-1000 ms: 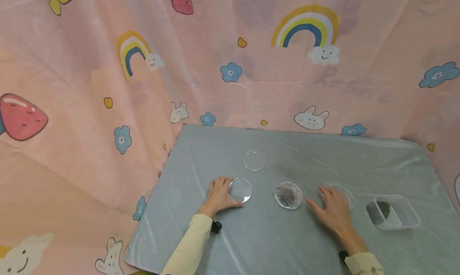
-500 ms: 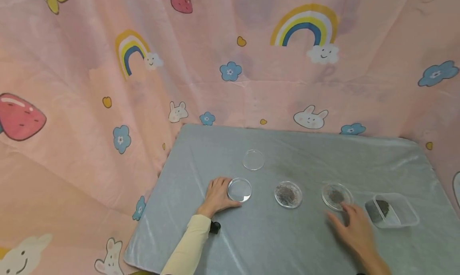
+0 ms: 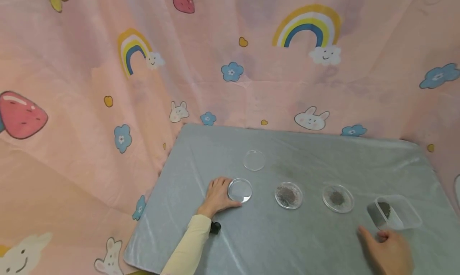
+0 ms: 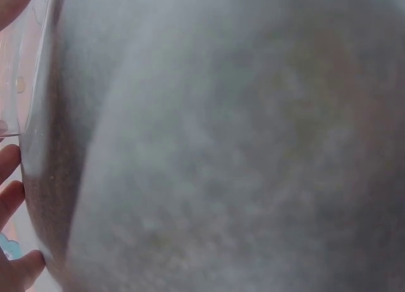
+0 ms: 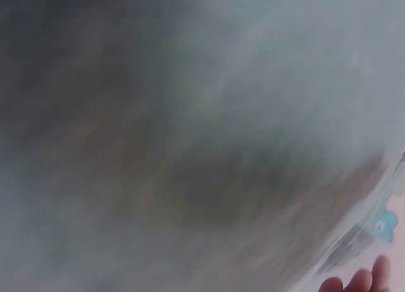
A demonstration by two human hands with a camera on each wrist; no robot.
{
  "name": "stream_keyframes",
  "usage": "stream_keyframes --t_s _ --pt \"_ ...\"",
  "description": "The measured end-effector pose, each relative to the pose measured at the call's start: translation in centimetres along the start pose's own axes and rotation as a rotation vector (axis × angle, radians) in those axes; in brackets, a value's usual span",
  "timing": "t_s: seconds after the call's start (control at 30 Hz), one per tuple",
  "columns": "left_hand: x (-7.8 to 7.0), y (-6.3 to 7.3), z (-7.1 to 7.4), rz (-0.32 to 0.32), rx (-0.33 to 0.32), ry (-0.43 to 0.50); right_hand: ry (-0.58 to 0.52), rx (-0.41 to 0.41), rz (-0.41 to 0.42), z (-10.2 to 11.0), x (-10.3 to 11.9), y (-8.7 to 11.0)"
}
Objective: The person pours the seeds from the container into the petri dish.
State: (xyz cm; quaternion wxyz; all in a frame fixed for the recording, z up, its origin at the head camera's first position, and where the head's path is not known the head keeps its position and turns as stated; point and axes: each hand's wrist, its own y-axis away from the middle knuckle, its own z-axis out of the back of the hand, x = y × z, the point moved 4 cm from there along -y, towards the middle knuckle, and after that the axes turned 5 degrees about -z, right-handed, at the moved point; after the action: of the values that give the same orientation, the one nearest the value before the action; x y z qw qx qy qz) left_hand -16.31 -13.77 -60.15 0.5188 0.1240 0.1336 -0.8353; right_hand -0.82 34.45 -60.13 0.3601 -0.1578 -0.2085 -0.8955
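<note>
In the head view, my left hand grips the left side of a clear petri dish, thumb at the near edge and fingers at the far edge. The left wrist view catches its fingers at the frame's left edge, close to clear plastic. My right hand hovers at the near right, thumb out and fingers loosely bent, holding nothing visible. Close beyond it stands a clear plastic tub with dark granular material at its left end. Right fingertips show low in the blurred right wrist view.
Two petri dishes hold grey-brown material: one dish at mid-table, another dish farther right. A clear round lid or dish lies behind the left one. Grey-blue cloth covers the table, and a pink patterned curtain hangs behind.
My right hand has drawn away from the rightmost petri dish, moving right and toward me to the tub's near side, uncovering that dish. My left hand keeps its grip in place.
</note>
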Motion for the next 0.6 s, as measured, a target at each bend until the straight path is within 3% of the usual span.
stream_keyframes --t_s 0.33,0.6 --pt "0.1 0.0 -0.1 0.005 0.000 -0.006 -0.081 -0.103 -0.131 2.2 -2.9 -1.5" --pt "-0.2 0.1 0.2 0.002 0.005 -0.007 -0.164 -0.072 -0.133 2.2 -3.2 -2.3"
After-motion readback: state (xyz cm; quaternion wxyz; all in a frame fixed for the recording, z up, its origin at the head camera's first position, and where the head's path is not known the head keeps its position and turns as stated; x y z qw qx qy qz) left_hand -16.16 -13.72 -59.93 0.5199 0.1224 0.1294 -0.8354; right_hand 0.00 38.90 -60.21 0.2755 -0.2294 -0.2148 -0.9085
